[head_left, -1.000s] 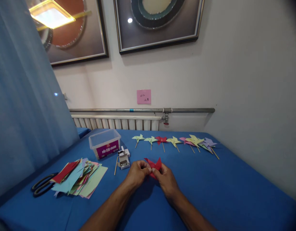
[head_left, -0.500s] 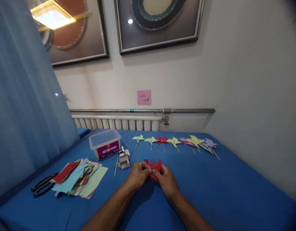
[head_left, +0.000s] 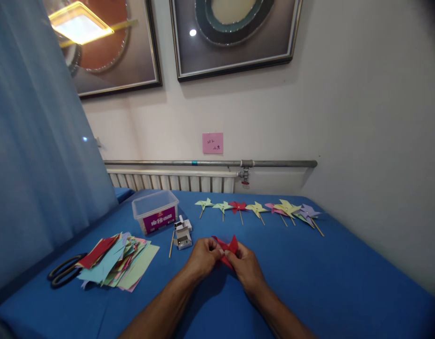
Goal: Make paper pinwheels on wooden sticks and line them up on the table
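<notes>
A red paper pinwheel (head_left: 232, 245) is held just above the blue table cover, its points sticking up between my hands. My left hand (head_left: 203, 258) pinches it from the left, and my right hand (head_left: 246, 264) pinches it from the right. Both thumbs meet near its middle, so the centre is mostly covered. To the left of my left hand are small open white boxes (head_left: 183, 235) and a thin wooden stick (head_left: 171, 244).
A clear plastic tub (head_left: 156, 213) with a purple label stands at the back left. Coloured paper sheets (head_left: 115, 263) lie in a pile beside black-handled scissors (head_left: 64, 272). Several finished pinwheels on sticks, one of them yellow (head_left: 256, 209), line the far side, before the radiator (head_left: 175, 181).
The red paper's upper points have shifted slightly between my fingers. Both hands keep almost the same place and grip. The whole view has moved by a few pixels.
</notes>
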